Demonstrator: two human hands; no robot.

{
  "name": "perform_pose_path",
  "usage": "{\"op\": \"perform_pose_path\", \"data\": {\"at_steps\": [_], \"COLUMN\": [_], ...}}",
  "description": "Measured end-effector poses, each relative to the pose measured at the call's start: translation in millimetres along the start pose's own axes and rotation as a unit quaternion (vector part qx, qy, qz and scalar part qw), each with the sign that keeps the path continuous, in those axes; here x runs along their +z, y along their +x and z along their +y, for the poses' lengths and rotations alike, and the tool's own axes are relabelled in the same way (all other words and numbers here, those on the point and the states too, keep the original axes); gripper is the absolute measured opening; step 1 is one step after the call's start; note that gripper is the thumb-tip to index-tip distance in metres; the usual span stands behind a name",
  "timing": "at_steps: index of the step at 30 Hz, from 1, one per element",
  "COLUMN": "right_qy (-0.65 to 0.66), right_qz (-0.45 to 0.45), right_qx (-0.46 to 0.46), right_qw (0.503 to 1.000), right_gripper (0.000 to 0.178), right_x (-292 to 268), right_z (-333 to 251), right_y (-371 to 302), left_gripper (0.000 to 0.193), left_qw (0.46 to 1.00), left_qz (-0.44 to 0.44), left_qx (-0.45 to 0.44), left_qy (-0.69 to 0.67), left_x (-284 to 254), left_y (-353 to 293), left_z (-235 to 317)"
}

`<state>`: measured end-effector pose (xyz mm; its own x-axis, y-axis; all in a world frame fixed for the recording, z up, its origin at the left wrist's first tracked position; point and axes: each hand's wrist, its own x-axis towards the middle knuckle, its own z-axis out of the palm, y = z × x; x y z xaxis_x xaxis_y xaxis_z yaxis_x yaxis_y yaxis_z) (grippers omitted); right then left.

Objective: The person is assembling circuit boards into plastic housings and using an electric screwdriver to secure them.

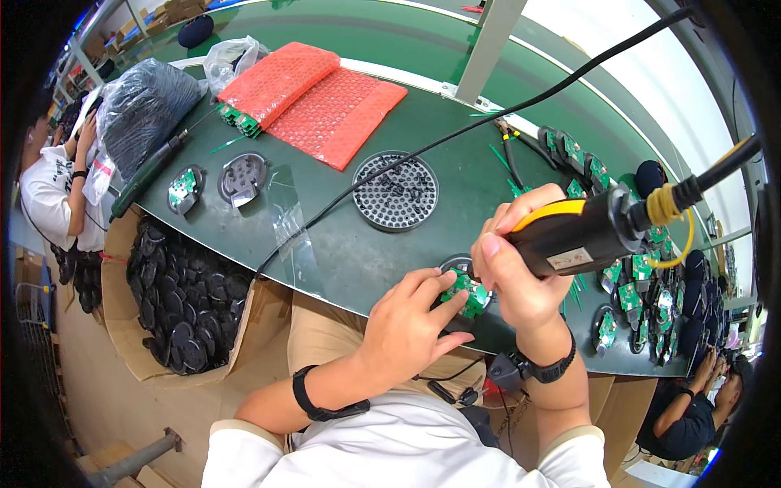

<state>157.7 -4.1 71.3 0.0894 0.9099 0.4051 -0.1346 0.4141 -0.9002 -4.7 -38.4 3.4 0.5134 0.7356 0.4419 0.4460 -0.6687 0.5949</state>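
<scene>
My right hand (521, 272) is wrapped around a corded electric screwdriver (573, 232), black with a yellow stripe. Its tip is hidden behind my fingers, over a green circuit board (469, 294) in a round black housing (455, 263). From the left, my left hand (411, 325) steadies this housing at the table edge, its index and middle fingers on the board and its thumb along the near side. Beyond my hands stands a round dish (397, 213) with a dimpled bottom and small dark pieces. Two more round housings, one with a board (185, 189) and one (242, 178) without, lie farther left.
Red bubble wrap (325, 114) and stacked boards (238, 119) lie at the back. A green electric screwdriver (150, 175) rests at the left. Pliers (511, 154) and many board assemblies (630, 301) lie right. A carton of black discs (191, 313) stands below the table. A black cable (480, 122) crosses the table. People sit at both sides.
</scene>
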Motion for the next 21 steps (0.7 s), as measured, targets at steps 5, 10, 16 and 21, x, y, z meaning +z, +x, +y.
{"op": "perform_pose_path", "data": {"at_steps": [5, 10, 16, 21], "right_qy": [0.01, 0.003, 0.028, -0.062], "right_qz": [-0.016, -0.014, 0.058, 0.064], "right_qx": [-0.025, 0.026, -0.106, -0.162], "right_qw": [1.0, 1.0, 0.992, 0.983], "right_gripper": [0.025, 0.034, 0.031, 0.033], "right_x": [1.5, 2.0, -35.6, -62.7], "right_z": [3.1, -11.0, -45.8, -46.7], "right_y": [-1.4, 11.6, 74.6, 91.7], "left_gripper": [0.056, 0.058, 0.06, 0.07], "left_qw": [1.0, 0.999, 0.997, 0.996], "left_qz": [0.016, -0.025, -0.058, -0.006], "left_qx": [-0.003, -0.01, 0.001, 0.017], "left_qy": [-0.015, -0.023, -0.045, -0.083], "left_x": [1.3, -7.7, -13.3, -7.2], "left_y": [0.5, 1.6, 8.6, 12.0], "left_z": [0.9, 1.1, -8.2, -8.6]}}
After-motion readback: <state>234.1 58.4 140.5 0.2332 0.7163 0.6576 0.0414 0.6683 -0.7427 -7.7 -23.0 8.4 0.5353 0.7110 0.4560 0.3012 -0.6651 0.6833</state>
